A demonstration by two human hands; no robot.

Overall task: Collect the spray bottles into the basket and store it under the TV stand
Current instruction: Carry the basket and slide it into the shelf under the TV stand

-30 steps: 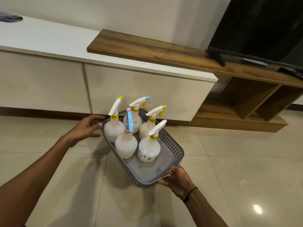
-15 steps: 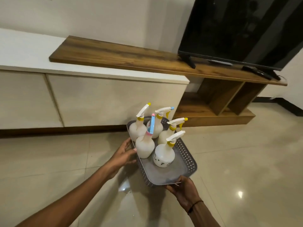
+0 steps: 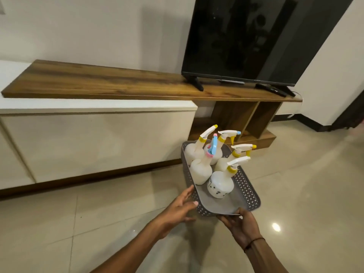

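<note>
Moved since earlier: both frames before this one show the left hand [image 3: 180, 208] further up the basket's long side; it now sits at the near left corner, and the open shelves of the TV stand [image 3: 244, 119] come nearer the centre of the frame
Head view, basket: grey perforated basket [image 3: 249, 194] sits lower centre-right, off the tiled floor [image 3: 98, 223], tilted with its far end toward the stand
Head view, spray bottles: five white spray bottles [image 3: 220, 185] stand inside, crowded at the far end, nozzles slanting up and right; the near end of the basket floor is bare
Left hand state: fingers spread and half curled against the outside of the left wall, thumb along the rim; it looks like a steadying touch, and I cannot tell if it truly grips
Right hand state: right hand [image 3: 241, 223] pinches the near short rim, thumb on top, other fingers hidden beneath
Storage spot: open wooden compartments under the stand's top, right of the white cabinet [image 3: 94, 138], just beyond the basket; the TV [image 3: 242, 42] stands above
Handling, judged: thin plastic basket likely flexes; the bottles look light but top-heavy and free to slide on the smooth floor
Where to hold, judged: both short ends or opposite rims, kept level
Task stage, judged: collecting done, storing remains
</note>
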